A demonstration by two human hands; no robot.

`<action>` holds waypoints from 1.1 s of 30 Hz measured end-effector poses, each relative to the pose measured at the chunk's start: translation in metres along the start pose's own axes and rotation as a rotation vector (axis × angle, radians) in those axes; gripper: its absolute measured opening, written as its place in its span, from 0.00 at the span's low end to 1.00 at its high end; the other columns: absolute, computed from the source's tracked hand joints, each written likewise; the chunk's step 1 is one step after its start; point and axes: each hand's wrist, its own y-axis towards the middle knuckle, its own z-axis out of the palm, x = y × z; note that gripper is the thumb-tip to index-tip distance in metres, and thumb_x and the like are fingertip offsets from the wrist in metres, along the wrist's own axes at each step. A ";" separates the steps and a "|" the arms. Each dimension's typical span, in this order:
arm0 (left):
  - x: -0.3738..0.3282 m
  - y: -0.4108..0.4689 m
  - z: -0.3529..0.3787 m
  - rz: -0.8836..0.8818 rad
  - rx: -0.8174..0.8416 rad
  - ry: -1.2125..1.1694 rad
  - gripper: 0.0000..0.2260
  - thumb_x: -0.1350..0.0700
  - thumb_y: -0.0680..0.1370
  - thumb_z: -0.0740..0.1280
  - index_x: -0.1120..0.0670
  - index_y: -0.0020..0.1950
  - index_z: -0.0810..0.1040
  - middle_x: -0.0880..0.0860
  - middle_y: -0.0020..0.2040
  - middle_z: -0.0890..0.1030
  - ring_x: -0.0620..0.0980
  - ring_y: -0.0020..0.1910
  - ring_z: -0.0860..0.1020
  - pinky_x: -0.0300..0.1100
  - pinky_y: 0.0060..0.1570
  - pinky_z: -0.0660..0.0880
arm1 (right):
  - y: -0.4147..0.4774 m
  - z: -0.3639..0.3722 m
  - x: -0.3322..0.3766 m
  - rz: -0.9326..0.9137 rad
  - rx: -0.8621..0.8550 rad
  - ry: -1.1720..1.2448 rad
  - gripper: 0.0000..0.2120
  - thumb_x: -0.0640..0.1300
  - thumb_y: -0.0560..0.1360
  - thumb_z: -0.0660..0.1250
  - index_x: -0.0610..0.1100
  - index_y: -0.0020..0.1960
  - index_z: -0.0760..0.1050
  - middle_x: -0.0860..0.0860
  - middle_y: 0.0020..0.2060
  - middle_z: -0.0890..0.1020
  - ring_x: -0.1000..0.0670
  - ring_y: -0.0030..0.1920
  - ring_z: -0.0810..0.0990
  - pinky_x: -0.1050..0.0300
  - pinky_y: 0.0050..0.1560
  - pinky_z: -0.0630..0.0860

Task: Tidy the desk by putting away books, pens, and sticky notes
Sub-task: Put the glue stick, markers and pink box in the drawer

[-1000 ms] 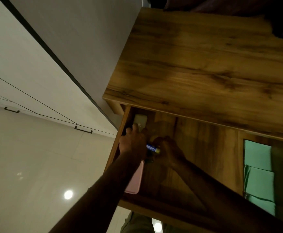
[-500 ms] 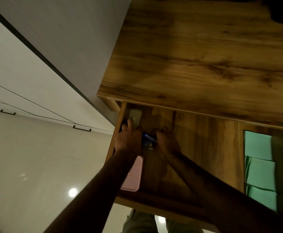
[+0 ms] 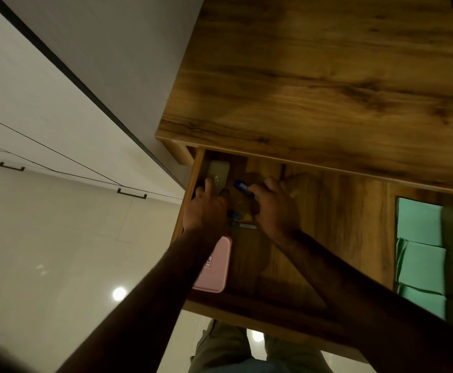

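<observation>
Two hands, yours, are down in the open drawer (image 3: 327,238) that stands pulled out under the wooden table (image 3: 327,76). Your left hand (image 3: 206,208) lies along the drawer's left wall with its fingers stretched forward and relaxed, the forefinger resting on a pale block (image 3: 219,170) in the back left corner. Your right hand (image 3: 275,208) sits just beside it, fingers curled downward. A blue pen (image 3: 241,185) shows at its fingertips, touching or nearly so, but in this dim light you cannot tell whether the hand grips the pen or only hovers over it.

Between the two hands, low by the left thumb, a second small blue piece (image 3: 233,215) lies on the drawer floor with a short silvery strip (image 3: 247,226) just beside it. What these are is too dark to say.

A pink case (image 3: 215,270) lies flat against the drawer's left wall, partly under your left forearm, with a small label on it. Well apart, in the compartment at the drawer's right end, green sticky-note pads (image 3: 420,224) lie in a row from back to front. Pale glossy floor (image 3: 58,238) shows left of the drawer.
</observation>
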 end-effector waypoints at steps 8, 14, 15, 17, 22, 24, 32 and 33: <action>0.002 0.000 0.005 0.003 -0.032 -0.010 0.24 0.45 0.76 0.71 0.46 0.69 0.69 0.59 0.73 0.60 0.60 0.66 0.70 0.53 0.58 0.76 | -0.029 0.019 0.000 -0.083 0.166 0.034 0.16 0.41 0.80 0.63 0.45 0.68 0.74 0.44 0.70 0.72 0.42 0.70 0.70 0.48 0.66 0.73; 0.000 -0.002 -0.002 -0.008 -0.026 -0.061 0.20 0.46 0.79 0.65 0.47 0.70 0.69 0.59 0.72 0.61 0.62 0.66 0.70 0.55 0.58 0.76 | -0.004 0.010 0.006 -0.021 0.119 -0.097 0.14 0.40 0.80 0.62 0.45 0.65 0.76 0.45 0.66 0.74 0.42 0.65 0.74 0.51 0.58 0.74; 0.000 -0.003 -0.003 -0.006 -0.027 -0.057 0.19 0.47 0.80 0.65 0.48 0.70 0.69 0.60 0.72 0.61 0.62 0.67 0.70 0.56 0.58 0.76 | 0.001 0.008 0.007 -0.004 0.114 -0.102 0.15 0.41 0.80 0.62 0.45 0.65 0.76 0.45 0.66 0.74 0.42 0.65 0.74 0.51 0.58 0.73; -0.001 -0.004 -0.004 0.003 -0.036 -0.044 0.18 0.48 0.80 0.64 0.49 0.69 0.69 0.61 0.73 0.61 0.63 0.67 0.70 0.56 0.59 0.76 | 0.010 0.005 0.007 0.005 0.112 -0.103 0.14 0.41 0.80 0.62 0.44 0.65 0.76 0.45 0.65 0.75 0.42 0.64 0.74 0.50 0.59 0.74; 0.001 -0.004 -0.003 0.011 -0.045 -0.046 0.16 0.47 0.81 0.62 0.49 0.67 0.71 0.61 0.73 0.62 0.64 0.67 0.70 0.56 0.59 0.76 | 0.013 0.005 0.003 0.018 0.114 -0.068 0.16 0.41 0.79 0.64 0.45 0.66 0.76 0.46 0.65 0.76 0.42 0.65 0.75 0.50 0.60 0.74; 0.000 -0.004 -0.002 0.007 -0.051 -0.041 0.15 0.47 0.81 0.62 0.50 0.67 0.71 0.61 0.73 0.62 0.63 0.66 0.71 0.56 0.58 0.77 | 0.012 0.005 0.004 0.023 0.100 -0.045 0.19 0.42 0.78 0.65 0.46 0.69 0.74 0.46 0.65 0.77 0.42 0.64 0.75 0.50 0.59 0.75; -0.002 -0.005 -0.004 -0.007 -0.045 -0.056 0.18 0.45 0.79 0.65 0.49 0.67 0.72 0.60 0.73 0.62 0.62 0.67 0.70 0.54 0.57 0.76 | 0.016 0.015 0.018 -0.020 0.062 -0.112 0.21 0.43 0.84 0.56 0.47 0.77 0.63 0.45 0.71 0.73 0.43 0.70 0.71 0.51 0.63 0.70; -0.002 -0.005 -0.004 0.001 -0.034 -0.049 0.19 0.45 0.79 0.65 0.49 0.68 0.71 0.60 0.73 0.61 0.62 0.67 0.70 0.54 0.57 0.76 | 0.011 0.016 0.018 -0.009 0.087 -0.116 0.21 0.42 0.84 0.55 0.45 0.77 0.63 0.44 0.72 0.72 0.42 0.71 0.70 0.51 0.65 0.68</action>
